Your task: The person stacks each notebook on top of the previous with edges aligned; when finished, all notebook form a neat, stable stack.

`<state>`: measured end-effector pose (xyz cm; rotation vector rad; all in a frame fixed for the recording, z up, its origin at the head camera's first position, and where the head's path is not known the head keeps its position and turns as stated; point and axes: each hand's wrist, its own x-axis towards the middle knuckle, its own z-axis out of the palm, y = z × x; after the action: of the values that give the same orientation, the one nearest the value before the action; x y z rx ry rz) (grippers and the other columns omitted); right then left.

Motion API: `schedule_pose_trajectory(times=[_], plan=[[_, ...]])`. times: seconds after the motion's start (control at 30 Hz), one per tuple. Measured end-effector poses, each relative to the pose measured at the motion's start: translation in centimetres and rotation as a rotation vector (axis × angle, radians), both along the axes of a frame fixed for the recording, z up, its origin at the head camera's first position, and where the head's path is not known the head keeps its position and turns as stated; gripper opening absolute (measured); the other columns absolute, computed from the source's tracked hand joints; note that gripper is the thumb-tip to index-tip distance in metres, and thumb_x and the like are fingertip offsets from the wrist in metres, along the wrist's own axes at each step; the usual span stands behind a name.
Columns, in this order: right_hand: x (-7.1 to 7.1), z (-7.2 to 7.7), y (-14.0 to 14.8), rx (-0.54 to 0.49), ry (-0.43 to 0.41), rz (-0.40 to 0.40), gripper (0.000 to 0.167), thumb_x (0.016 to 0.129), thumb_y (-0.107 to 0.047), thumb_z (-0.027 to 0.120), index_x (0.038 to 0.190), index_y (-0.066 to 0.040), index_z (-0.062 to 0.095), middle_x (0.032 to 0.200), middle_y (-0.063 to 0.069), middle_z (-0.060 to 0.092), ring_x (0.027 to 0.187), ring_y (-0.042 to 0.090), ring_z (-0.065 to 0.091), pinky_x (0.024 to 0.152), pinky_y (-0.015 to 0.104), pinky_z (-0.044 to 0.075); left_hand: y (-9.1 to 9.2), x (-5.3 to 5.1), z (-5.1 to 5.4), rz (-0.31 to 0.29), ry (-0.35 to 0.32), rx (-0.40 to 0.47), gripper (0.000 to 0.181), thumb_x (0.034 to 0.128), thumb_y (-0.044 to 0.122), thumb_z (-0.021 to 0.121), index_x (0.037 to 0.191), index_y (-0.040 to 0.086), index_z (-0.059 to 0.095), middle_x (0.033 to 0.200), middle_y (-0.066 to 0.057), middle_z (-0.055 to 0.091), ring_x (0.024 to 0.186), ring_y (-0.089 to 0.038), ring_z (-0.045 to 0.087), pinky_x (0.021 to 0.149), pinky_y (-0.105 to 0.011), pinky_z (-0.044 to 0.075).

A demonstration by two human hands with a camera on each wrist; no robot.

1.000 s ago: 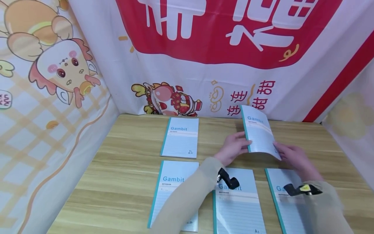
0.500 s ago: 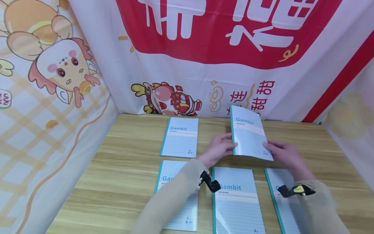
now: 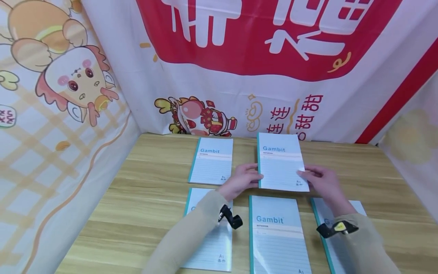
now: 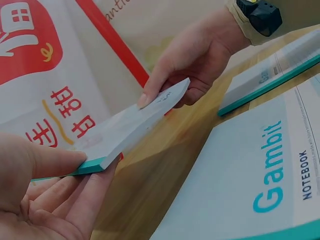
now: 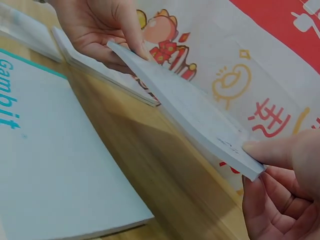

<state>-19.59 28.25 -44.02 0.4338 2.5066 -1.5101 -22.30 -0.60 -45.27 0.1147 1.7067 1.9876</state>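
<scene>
A pale blue Gambit notebook (image 3: 282, 163) with a teal spine is held above the back of the table between both hands. My left hand (image 3: 242, 179) pinches its spine edge, thumb on the cover and fingers beneath, as the left wrist view shows. At the opposite edge, near the lower corner, my right hand (image 3: 323, 184) pinches it the same way. In the right wrist view the held notebook (image 5: 185, 112) is slightly bent and clear of the wooden surface. Just left of it lies another flat notebook (image 3: 212, 161).
On the wooden table (image 3: 116, 198), a front row holds a left notebook (image 3: 219, 247) partly under the left sleeve, a middle notebook (image 3: 278, 243), and a right notebook (image 3: 357, 207) partly covered by the right forearm. A printed curtain (image 3: 239, 87) hangs behind the table's back edge.
Both hands have carried the notebook leftward, from the back right toward the notebook at back left. It has straightened and sits lower. The notebooks on the table have stayed put.
</scene>
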Motion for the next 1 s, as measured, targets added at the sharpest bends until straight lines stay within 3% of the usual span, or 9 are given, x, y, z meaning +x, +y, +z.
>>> schedule_pose_trajectory(times=[0.33, 0.47, 0.67, 1.0], plan=[[0.0, -0.4, -2.2, 0.011, 0.049, 0.049, 0.079, 0.088, -0.062, 0.071, 0.144, -0.009, 0.057, 0.131, 0.016, 0.062, 0.108, 0.029, 0.062, 0.087, 0.036, 0.057, -2.7, 0.2, 0.0, 0.006, 0.019, -0.109, 0.063, 0.0958, 0.01, 0.071, 0.151, 0.001, 0.043, 0.122, -0.009, 0.069, 0.105, -0.021, 0.069, 0.088, -0.032, 0.058], [0.0, -0.8, -3.2, -0.016, 0.049, 0.06, 0.075, 0.089, -0.059, 0.072, 0.141, -0.007, 0.058, 0.126, 0.015, 0.065, 0.104, 0.027, 0.064, 0.086, 0.035, 0.058, -3.7, 0.2, -0.4, 0.027, 0.016, -0.154, 0.062, 0.0946, 0.01, 0.073, 0.15, 0.001, 0.045, 0.12, -0.01, 0.071, 0.104, -0.021, 0.07, 0.087, -0.032, 0.059], [0.0, -1.4, -5.3, -0.058, 0.074, 0.072, 0.063, 0.091, -0.051, 0.074, 0.133, -0.007, 0.061, 0.113, 0.012, 0.069, 0.095, 0.024, 0.068, 0.081, 0.032, 0.059, -5.7, 0.5, -0.1, 0.06, 0.032, -0.239, 0.061, 0.0946, 0.011, 0.074, 0.149, 0.004, 0.048, 0.119, -0.01, 0.071, 0.103, -0.02, 0.07, 0.086, -0.033, 0.059], [-0.2, -1.2, -8.8, -0.116, 0.065, 0.099, 0.05, 0.091, -0.043, 0.078, 0.125, -0.01, 0.065, 0.11, 0.01, 0.07, 0.09, 0.026, 0.067, 0.078, 0.032, 0.059, -9.0, 1.1, 0.4, 0.13, 0.084, -0.371, 0.057, 0.0935, 0.017, 0.077, 0.145, 0.008, 0.055, 0.114, -0.005, 0.073, 0.098, -0.018, 0.071, 0.084, -0.033, 0.06]])
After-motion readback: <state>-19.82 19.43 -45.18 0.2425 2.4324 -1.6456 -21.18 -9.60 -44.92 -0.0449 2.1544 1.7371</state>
